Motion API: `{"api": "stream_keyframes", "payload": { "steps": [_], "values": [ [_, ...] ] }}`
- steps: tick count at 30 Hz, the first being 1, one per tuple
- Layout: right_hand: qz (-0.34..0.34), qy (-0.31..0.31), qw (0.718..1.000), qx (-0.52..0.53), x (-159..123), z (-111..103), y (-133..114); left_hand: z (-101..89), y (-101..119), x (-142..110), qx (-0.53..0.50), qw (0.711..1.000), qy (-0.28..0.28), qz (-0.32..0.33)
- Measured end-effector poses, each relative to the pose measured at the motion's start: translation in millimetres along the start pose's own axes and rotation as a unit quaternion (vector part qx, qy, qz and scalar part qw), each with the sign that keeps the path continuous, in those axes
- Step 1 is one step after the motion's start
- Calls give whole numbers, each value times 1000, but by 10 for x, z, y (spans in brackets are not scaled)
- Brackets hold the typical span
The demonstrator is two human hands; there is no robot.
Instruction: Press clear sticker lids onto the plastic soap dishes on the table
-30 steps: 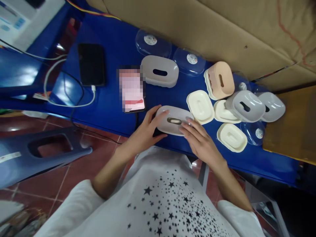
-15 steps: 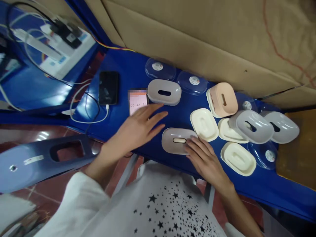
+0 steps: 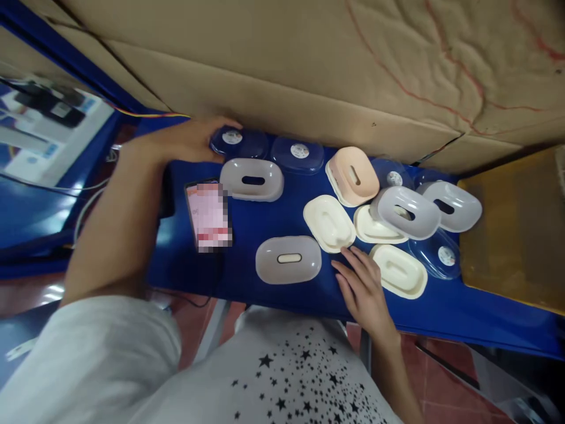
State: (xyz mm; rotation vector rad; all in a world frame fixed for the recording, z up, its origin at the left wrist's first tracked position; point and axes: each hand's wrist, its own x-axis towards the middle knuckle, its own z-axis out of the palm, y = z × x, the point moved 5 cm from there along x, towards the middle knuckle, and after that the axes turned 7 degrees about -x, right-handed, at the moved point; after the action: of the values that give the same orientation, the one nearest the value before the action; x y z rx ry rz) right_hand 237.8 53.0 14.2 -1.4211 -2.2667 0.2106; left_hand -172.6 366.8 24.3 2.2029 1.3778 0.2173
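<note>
At the back left of the blue table, my left hand (image 3: 200, 140) reaches round the left end of a clear plastic lid (image 3: 245, 144) with a round sticker, fingers behind and thumb in front. Just in front of that lid lies a grey oval shell (image 3: 251, 178) with a slot. My right hand (image 3: 364, 288) rests with fingers apart at the front, holding nothing, its fingertips close to a cream tray (image 3: 330, 221). To its left sits another grey oval shell (image 3: 289, 272) with a cream piece showing in its slot.
A phone (image 3: 209, 218) lies left of the shells. A second clear lid (image 3: 298, 164), a peach box (image 3: 355, 176), another cream tray (image 3: 399, 271) and more grey shells (image 3: 408, 213) spread rightward. An amber-coloured box (image 3: 516, 229) stands at the right end. Cardboard (image 3: 265, 76) lines the back.
My left hand has moved from above the phone to the far-left clear lid. My right hand has come off the front grey shell. The view has shifted right.
</note>
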Motion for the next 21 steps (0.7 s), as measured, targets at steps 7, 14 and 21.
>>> {"api": "stream_keyframes", "payload": {
  "steps": [7,14,21],
  "values": [
    [-4,-17,1000,18,33,40,-62,-153,249,-365,57,995,80,-12],
    [-14,-2,1000,18,110,-54,-26,376,1643,-1546,-5,990,117,77],
    [-126,-80,989,3,339,51,-212,1396,2062,-1866,-81,989,75,96]
  ]
}}
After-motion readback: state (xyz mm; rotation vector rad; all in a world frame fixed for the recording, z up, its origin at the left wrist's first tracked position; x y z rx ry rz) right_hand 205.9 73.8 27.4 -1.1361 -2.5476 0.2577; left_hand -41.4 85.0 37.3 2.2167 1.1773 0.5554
